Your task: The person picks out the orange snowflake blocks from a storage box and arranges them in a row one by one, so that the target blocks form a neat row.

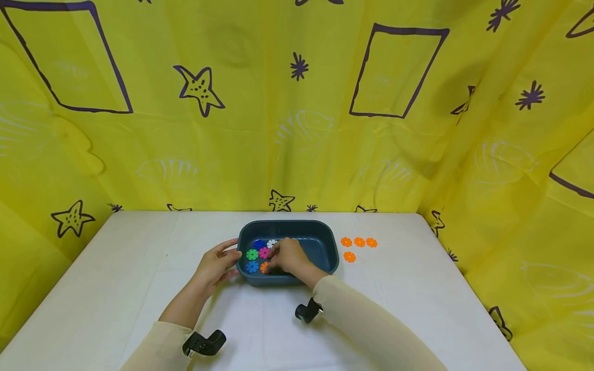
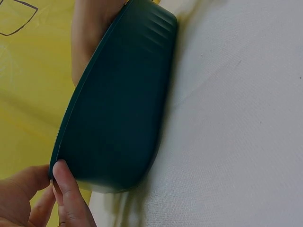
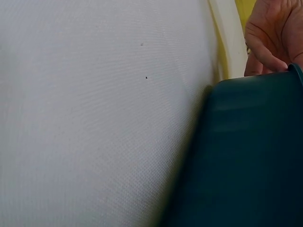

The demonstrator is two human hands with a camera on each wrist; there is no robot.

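Note:
A dark teal tray (image 1: pixel 289 281) stands on the table, several notched plastic snowflake discs in its left part. My left hand (image 1: pixel 217 265) grips the tray's left end, thumb at the rim; the left wrist view shows its fingers (image 2: pixel 71 196) against the tray wall. My right hand (image 1: pixel 289 256) reaches down into the tray, its fingers curled at an orange snowflake disc (image 1: pixel 264 267), which they partly cover. Around them lie a pink disc (image 1: pixel 264 252), a white disc (image 1: pixel 271 244), a green disc (image 1: pixel 252 254), a light blue disc (image 1: pixel 252 266) and a dark blue disc (image 1: pixel 259 245).
Right of the tray, several orange discs (image 1: pixel 359 242) lie flat on the white tablecloth (image 1: pixel 399 309), most in one row and another below. A yellow patterned curtain (image 1: pixel 250 129) hangs behind and beside the table. Each sleeve carries a black wrist camera (image 1: pixel 204 343).

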